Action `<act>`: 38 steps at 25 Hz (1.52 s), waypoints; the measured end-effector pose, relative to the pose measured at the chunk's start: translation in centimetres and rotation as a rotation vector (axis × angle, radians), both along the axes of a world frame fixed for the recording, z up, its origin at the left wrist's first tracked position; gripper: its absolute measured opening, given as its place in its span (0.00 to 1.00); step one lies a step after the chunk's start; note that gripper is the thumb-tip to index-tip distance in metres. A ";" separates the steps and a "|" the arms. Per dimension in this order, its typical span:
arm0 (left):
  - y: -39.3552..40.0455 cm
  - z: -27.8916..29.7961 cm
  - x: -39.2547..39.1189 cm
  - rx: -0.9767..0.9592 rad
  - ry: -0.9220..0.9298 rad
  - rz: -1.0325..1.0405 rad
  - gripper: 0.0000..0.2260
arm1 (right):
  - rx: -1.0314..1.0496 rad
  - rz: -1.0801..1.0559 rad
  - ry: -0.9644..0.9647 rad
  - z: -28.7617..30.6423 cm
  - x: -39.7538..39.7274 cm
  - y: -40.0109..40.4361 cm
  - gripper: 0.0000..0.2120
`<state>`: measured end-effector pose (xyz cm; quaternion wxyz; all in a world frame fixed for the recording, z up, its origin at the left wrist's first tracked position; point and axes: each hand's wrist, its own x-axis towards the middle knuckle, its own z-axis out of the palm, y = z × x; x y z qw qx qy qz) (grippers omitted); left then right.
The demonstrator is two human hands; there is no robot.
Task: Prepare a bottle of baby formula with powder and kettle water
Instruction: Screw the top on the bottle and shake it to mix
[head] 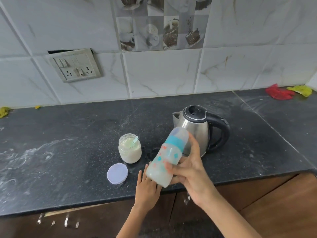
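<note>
Head view: looks down on a kitchen counter from the person's own side.
Wall (pixel 163 73): pale marbled tiles, with one band of tiles printed with cups; a grey switch plate (pixel 76 65) sits on the left part.
Counter (pixel 68 152): dark speckled stone, with pale powdery smears, mostly on the left.
Cabinets (pixel 274 203): brown wood fronts below the counter edge, with metal handles at lower left.
Kettle (pixel 200 127): steel body, black lid and black handle, standing upright on the counter behind the bottle; lid is down, spout points left.
Baby bottle (pixel 167 157): tilted, top leaning up and to the right, held in the air above the front edge of the counter; clear cap on, blue ring below it, milky white liquid in the lower part.
Right hand (pixel 190 170): wrapped around the bottle's right side, thumb on the front and fingers behind, closed firmly on it.
Left hand (pixel 147 184): fingers straight and held together, lying under and against the bottom end of the bottle, not gripping it.
Powder jar (pixel 129 148): open, upright, left of the bottle, full of pale powder, a small blue scoop (pixel 134 140) standing in it.
Jar lid (pixel 117 173): round, pale lilac, flat on the counter just in front of the jar.
Rags: red one (pixel 278 92) and yellow one (pixel 301 90) at the far right corner.
</note>
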<state>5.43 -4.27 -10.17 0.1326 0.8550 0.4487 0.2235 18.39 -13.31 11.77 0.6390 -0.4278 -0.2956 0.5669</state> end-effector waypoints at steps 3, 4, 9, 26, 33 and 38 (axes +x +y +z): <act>0.1 0.4 0.3 0.044 0.134 0.040 0.26 | 0.086 -0.188 0.129 0.4 2.4 1.4 0.42; 0.0 0.5 0.3 0.012 0.096 0.047 0.25 | 0.075 -0.191 0.123 0.5 2.1 1.3 0.43; 0.1 0.1 0.0 -0.012 0.015 -0.016 0.19 | 0.019 -0.032 0.016 0.2 0.2 0.4 0.46; -0.5 0.5 0.6 0.030 -0.137 0.063 0.21 | 0.022 -0.033 0.021 -0.2 -0.5 -0.2 0.46; -0.6 0.4 0.5 -0.100 -0.269 0.031 0.23 | -0.009 0.053 -0.054 0.1 -1.7 -0.5 0.43; 0.0 0.7 0.3 0.017 0.153 0.047 0.27 | 0.064 -0.342 0.117 1.1 2.1 1.5 0.41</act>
